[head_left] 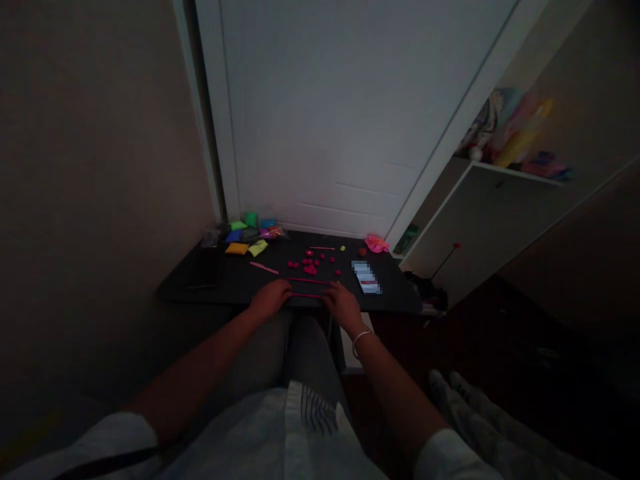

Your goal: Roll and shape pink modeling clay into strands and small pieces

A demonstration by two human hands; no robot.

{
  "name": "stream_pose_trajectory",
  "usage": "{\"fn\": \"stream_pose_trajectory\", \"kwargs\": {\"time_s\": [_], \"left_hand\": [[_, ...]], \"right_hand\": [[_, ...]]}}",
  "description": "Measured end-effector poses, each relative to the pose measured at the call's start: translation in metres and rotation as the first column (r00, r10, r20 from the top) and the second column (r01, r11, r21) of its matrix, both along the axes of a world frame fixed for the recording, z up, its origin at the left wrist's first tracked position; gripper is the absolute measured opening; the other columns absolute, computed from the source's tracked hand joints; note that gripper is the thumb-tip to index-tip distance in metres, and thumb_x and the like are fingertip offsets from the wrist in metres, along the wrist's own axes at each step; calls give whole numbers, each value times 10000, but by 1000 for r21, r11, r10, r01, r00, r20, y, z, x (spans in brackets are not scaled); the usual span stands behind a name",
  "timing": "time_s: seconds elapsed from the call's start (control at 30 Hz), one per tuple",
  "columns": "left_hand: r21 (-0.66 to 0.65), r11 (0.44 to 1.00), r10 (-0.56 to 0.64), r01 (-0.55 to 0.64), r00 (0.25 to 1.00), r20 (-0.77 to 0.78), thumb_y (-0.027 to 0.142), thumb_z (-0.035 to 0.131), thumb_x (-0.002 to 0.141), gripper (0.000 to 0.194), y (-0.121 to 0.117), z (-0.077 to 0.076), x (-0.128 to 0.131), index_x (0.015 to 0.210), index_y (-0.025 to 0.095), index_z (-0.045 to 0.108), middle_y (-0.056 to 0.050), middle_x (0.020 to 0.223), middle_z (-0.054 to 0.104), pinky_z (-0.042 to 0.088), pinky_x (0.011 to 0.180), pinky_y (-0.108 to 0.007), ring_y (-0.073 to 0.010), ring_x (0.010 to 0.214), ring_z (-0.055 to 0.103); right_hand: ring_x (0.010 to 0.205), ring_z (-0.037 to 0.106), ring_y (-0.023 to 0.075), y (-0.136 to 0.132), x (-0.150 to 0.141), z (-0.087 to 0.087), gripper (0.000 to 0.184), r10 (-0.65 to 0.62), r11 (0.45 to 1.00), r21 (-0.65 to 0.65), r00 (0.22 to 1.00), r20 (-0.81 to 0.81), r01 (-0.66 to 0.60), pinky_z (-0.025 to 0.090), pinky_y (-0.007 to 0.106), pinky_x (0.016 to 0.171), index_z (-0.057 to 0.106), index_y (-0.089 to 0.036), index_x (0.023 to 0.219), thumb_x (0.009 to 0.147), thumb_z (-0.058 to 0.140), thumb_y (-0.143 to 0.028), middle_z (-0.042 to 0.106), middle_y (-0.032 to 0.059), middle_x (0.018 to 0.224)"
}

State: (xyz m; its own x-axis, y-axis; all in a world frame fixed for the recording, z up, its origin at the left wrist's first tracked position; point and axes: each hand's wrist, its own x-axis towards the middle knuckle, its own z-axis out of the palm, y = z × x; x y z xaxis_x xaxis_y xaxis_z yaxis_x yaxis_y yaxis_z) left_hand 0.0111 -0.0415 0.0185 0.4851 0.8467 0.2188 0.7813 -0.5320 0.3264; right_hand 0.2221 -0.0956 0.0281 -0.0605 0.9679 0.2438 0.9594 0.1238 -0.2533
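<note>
Two thin red strands, seemingly modelling clay, lie side by side across the dark table (pixel 235 290): a far strand (pixel 310 281) and a near strand (pixel 306 295). My left hand (pixel 271 298) rests at their left ends, fingers stretched out over the table. At the right ends is my right hand (pixel 343 305), its fingers also extended and touching the strands. The fingertips partly cover the strand ends. Just beyond the strands sits a cluster of small red clay balls (pixel 310 269). A pink clay knife (pixel 264 268) lies beyond my left hand.
Colourful clay packets (pixel 237 249) are heaped at the back left. A phone (pixel 366 277) lies right of the balls, with a crumpled pink wrapper (pixel 377 244) behind it. A white door (pixel 320 120) stands behind the table. Another person's legs (pixel 480 407) show at lower right.
</note>
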Motion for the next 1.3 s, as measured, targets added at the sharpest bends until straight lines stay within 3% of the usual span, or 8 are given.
{"fn": "stream_pose_trajectory", "kwargs": {"time_s": [0.17, 0.37, 0.5, 0.67, 0.77, 0.97, 1.17, 1.3], "left_hand": [[14, 999, -40, 40, 999, -8, 234, 446, 815, 213, 7, 2, 8, 842, 179, 650, -60, 908, 650, 464, 744, -272, -176, 842, 610], [58, 996, -69, 70, 997, -16, 235, 428, 837, 216, 10, 0, 6, 838, 180, 637, -52, 889, 635, 446, 758, -266, -161, 827, 595], [88, 994, -67, 69, 997, -35, 240, 418, 846, 224, 10, 1, 5, 858, 174, 632, -65, 902, 636, 441, 772, -292, -179, 845, 591], [113, 990, -77, 83, 995, -57, 237, 421, 841, 229, 12, 0, 3, 865, 175, 640, -68, 901, 651, 452, 764, -302, -185, 840, 603], [157, 984, -80, 89, 995, -58, 205, 389, 845, 274, 6, -6, 6, 977, 163, 626, -87, 1023, 644, 442, 836, -318, -190, 953, 588], [242, 969, -12, 52, 987, -161, 211, 306, 860, 421, -28, -25, 25, 1230, 102, 475, -127, 1288, 482, 314, 998, -399, -226, 1197, 430], [217, 976, 10, 35, 979, -201, 244, 272, 869, 450, -37, -27, 28, 1259, 98, 444, -123, 1334, 424, 282, 1014, -432, -239, 1233, 383], [224, 973, -4, 50, 979, -201, 246, 276, 867, 445, -36, -28, 26, 1259, 118, 445, -109, 1339, 420, 269, 1019, -446, -236, 1236, 379]], "right_hand": [[1126, 497, 195, 7, -10, 3, 154, 34, 999, -23, 999, 40, -33, 416, 310, 870, 665, -255, 883, 805, 533, -262, 588, 16, 1165], [969, 572, 159, 14, -14, 1, 179, 30, 1000, -7, 998, 55, -29, 424, 254, 777, 644, -214, 850, 841, 466, -233, 648, 35, 987], [915, 582, 151, 15, -15, 0, 179, 41, 999, 1, 998, 56, -42, 422, 248, 761, 629, -219, 881, 847, 460, -266, 644, 26, 985], [965, 571, 164, 16, -13, -3, 165, 48, 999, 18, 997, 64, -49, 423, 270, 797, 634, -226, 873, 839, 478, -263, 635, 18, 1041], [1001, 562, 168, 17, -15, -5, 205, 41, 998, 36, 997, 70, -44, 419, 283, 829, 637, -218, 900, 859, 439, -249, 626, 33, 1079], [1252, 350, 203, 4, -31, -17, 370, 30, 996, 85, 996, 80, -37, 278, 363, 1013, 497, -146, 1210, 892, 322, -217, 462, 80, 1315], [1272, 317, 234, -8, -40, -29, 441, 14, 1000, -1, 997, 79, -14, 246, 417, 1028, 424, -112, 1277, 898, 290, -293, 417, 103, 1344], [1272, 316, 243, -12, -43, -33, 457, 1, 1000, 17, 997, 75, -2, 222, 425, 1039, 412, -102, 1285, 897, 292, -310, 407, 107, 1349]]}}
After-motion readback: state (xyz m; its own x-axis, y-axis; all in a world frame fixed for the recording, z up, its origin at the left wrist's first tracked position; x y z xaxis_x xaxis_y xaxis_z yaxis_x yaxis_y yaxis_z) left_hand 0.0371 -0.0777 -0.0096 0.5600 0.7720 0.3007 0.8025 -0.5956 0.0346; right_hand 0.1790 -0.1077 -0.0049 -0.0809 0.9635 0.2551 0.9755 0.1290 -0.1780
